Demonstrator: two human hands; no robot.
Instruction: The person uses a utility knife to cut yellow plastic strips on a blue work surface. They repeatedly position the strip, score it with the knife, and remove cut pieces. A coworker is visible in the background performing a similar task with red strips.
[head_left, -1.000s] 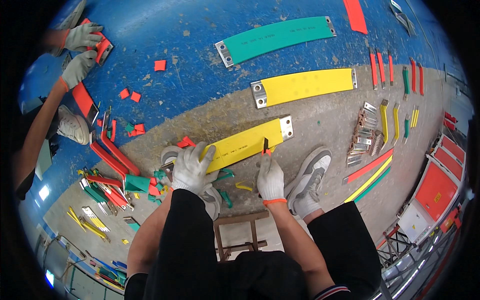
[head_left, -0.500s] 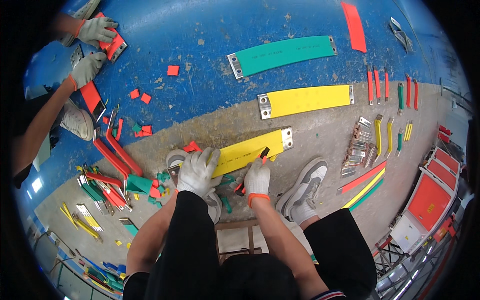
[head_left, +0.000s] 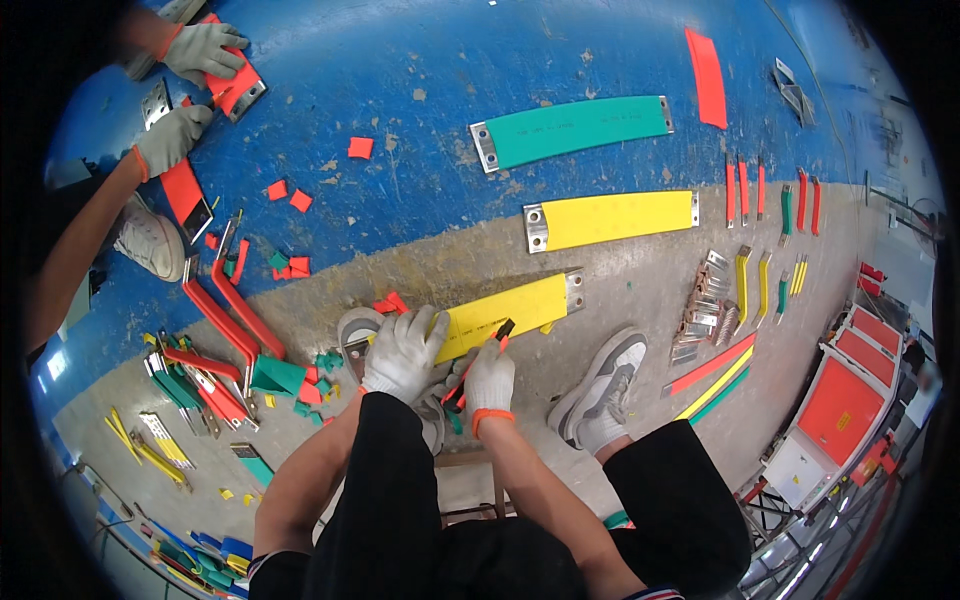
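A flat metal busbar in a yellow sleeve (head_left: pixel 520 306) slants across in front of me, its bare drilled end at the right. My gloved left hand (head_left: pixel 402 352) is closed over its left part, with the thumb side along the sleeve. My gloved right hand (head_left: pixel 490 380) grips a red and black utility knife (head_left: pixel 506 328); the black end lies over the near edge of the sleeve. Whether a blade touches the sleeve I cannot tell. A small yellow flap (head_left: pixel 547 327) sticks out under the bar's near edge. My shoes stand on either side.
Beyond lie a yellow-sleeved busbar (head_left: pixel 612 219) and a green-sleeved one (head_left: pixel 575 132). Bent red bars (head_left: pixel 222 318) and green scraps (head_left: pixel 328 360) are at left. Stacked metal pieces (head_left: pixel 708 305) and a red-panelled cabinet (head_left: pixel 838 410) stand right. Another person's gloved hands (head_left: pixel 172 140) hold red-sleeved bars.
My right hand has drawn the knife left and nearer to me along the yellow sleeve. My left hand stays on the bar. The whole view has shifted slightly.
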